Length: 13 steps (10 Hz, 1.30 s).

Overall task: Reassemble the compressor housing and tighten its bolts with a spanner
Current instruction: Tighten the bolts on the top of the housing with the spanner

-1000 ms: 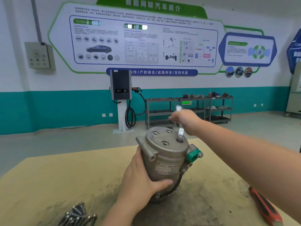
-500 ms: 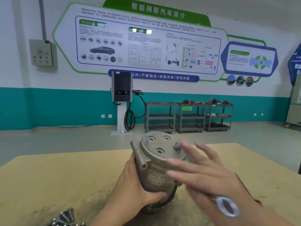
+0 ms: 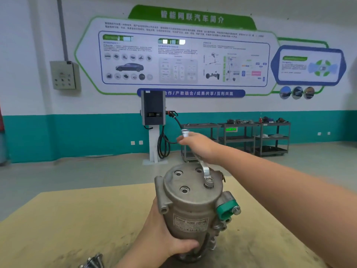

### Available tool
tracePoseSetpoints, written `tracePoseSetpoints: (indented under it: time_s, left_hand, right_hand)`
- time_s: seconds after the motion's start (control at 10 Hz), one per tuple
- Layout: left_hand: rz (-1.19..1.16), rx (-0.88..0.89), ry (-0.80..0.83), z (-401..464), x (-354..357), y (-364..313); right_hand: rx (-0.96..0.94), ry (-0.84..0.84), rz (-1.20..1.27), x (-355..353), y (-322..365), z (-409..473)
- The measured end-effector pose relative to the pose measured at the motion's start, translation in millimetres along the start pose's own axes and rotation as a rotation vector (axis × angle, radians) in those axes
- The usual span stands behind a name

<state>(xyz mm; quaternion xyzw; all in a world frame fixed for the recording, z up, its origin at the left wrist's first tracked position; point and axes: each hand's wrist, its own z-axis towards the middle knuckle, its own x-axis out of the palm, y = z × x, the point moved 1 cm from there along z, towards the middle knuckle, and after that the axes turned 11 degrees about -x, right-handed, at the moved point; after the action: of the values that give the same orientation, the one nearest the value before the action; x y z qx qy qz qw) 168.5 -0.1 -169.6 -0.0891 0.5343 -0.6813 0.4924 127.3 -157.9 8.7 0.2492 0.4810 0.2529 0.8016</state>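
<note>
The grey metal compressor (image 3: pixel 190 206) stands upright on the tan workbench (image 3: pixel 58 229), with a green fitting on its right side. My left hand (image 3: pixel 164 236) grips its lower left side. My right hand (image 3: pixel 201 147) reaches over the top and holds a silver spanner (image 3: pixel 203 171). The spanner's lower ring end sits on the right-hand bolt (image 3: pixel 209 179) of the top cover. Three other bolt holes show in the cover.
Several loose bolts (image 3: pixel 92 262) lie at the workbench's front left edge. Beyond the bench is open floor, a wall charger (image 3: pixel 153 111) on a post, and metal shelving carts (image 3: pixel 255 138) against the teal wall.
My right hand, which half a second ago was drawn back low near the camera with the spanner, has swung forward again. The spanner's ring end is back on the right-hand bolt.
</note>
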Motion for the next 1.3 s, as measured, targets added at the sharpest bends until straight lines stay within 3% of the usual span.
tracePoseSetpoints:
  time_s: [0.1,0.2,0.3,0.4,0.5,0.6,0.7,0.8,0.9,1.1,1.2,1.3]
  left_hand:
    - [0.005,-0.036,0.031,1.1,0.5,9.9]
    - [-0.023,-0.053,0.042,1.3,0.2,10.4]
    - [-0.024,-0.023,0.036,-0.8,1.9,3.5]
    - [-0.026,0.047,-0.012,1.1,1.6,-4.5]
    - [-0.075,0.097,0.001,-3.9,-1.1,-6.8]
    - [-0.217,0.404,-0.146,1.3,18.3,-59.1]
    - [-0.373,0.545,-0.227,-13.8,23.0,-68.5]
    - [0.111,-0.006,0.003,-1.2,3.3,-21.8]
    - [0.041,-0.134,0.084,-5.3,-7.7,-3.7]
    - [0.007,-0.164,0.07,-5.8,-8.2,1.2]
    - [-0.023,-0.152,0.05,-1.8,-2.4,4.8]
    - [-0.025,-0.138,0.028,-0.4,1.0,6.7]
  right_hand:
    - [0.082,-0.376,0.264,-14.3,-27.5,-24.9]
    - [0.002,-0.731,0.427,-26.9,-41.7,-77.3]
    - [-0.197,-0.885,0.191,-23.6,-49.4,-145.1]
    - [-0.432,-0.63,-0.079,-7.9,-38.4,-176.2]
    - [-0.848,-0.284,-0.549,7.3,10.6,-183.0]
    - [-0.921,-0.086,-0.56,30.5,39.2,-172.6]
    - [-0.759,0.191,-0.529,55.4,70.7,-129.5]
    - [-0.481,0.382,-0.538,54.6,81.8,-64.1]
    - [-0.202,0.345,-0.347,37.7,61.4,-17.2]
    - [0.161,-0.242,0.027,1.9,-5.2,-12.8]
    - [0.177,-0.586,0.364,-9.9,-32.3,-39.4]
    - [0.013,-0.937,0.961,-13.7,-37.7,-94.2]
